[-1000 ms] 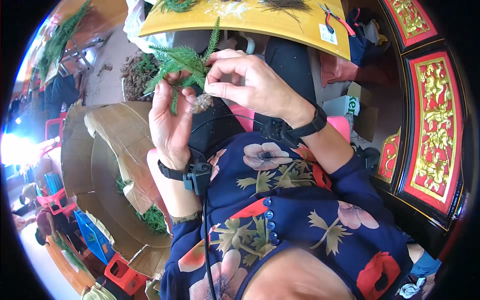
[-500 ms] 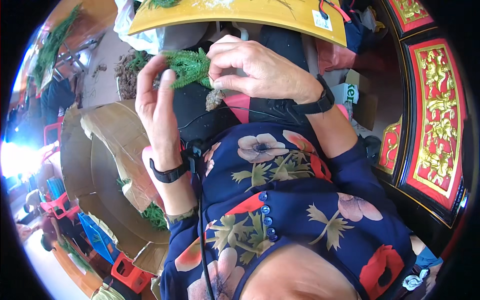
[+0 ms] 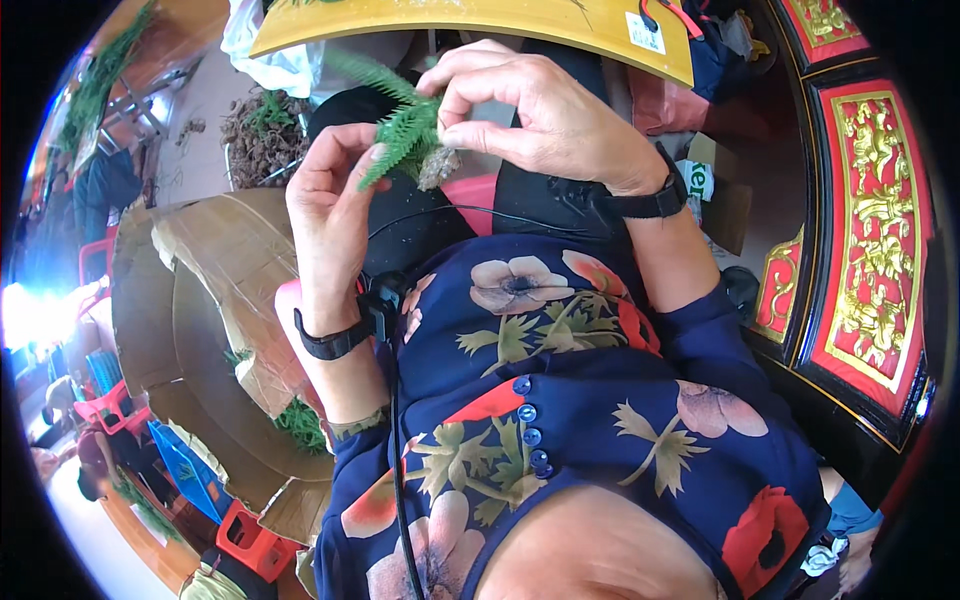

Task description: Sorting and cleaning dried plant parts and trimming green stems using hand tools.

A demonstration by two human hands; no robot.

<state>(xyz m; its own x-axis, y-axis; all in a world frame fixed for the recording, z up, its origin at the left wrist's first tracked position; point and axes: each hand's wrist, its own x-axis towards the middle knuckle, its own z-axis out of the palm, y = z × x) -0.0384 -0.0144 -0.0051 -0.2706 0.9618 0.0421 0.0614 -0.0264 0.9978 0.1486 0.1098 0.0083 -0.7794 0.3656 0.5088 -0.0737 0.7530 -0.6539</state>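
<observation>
Over my lap, a green artificial pine sprig [image 3: 405, 140] spreads its needled fronds between my two hands. At its lower end hangs a small greyish-brown frosted lump [image 3: 438, 168] that looks like a pine cone. My right hand [image 3: 535, 115] pinches the sprig's base with thumb and fingers, just above the lump. From the left, my left hand [image 3: 335, 195] has thumb and forefinger closed on the outer needles of a frond. The exact spot where the right fingertips meet the stem is partly hidden by the fingers.
A yellow tabletop [image 3: 470, 32] stands ahead, with red-handled pliers [image 3: 675, 15] at its right. To my left are an open cardboard box [image 3: 190, 330] holding greenery and a heap of brown pieces [image 3: 262, 140]. A carved red-and-gold panel [image 3: 875, 240] borders the right.
My left hand has moved right and closed from spread fingers onto the frond. The sprig has tilted and fanned out, with one frond blurred. My right hand has shifted slightly right.
</observation>
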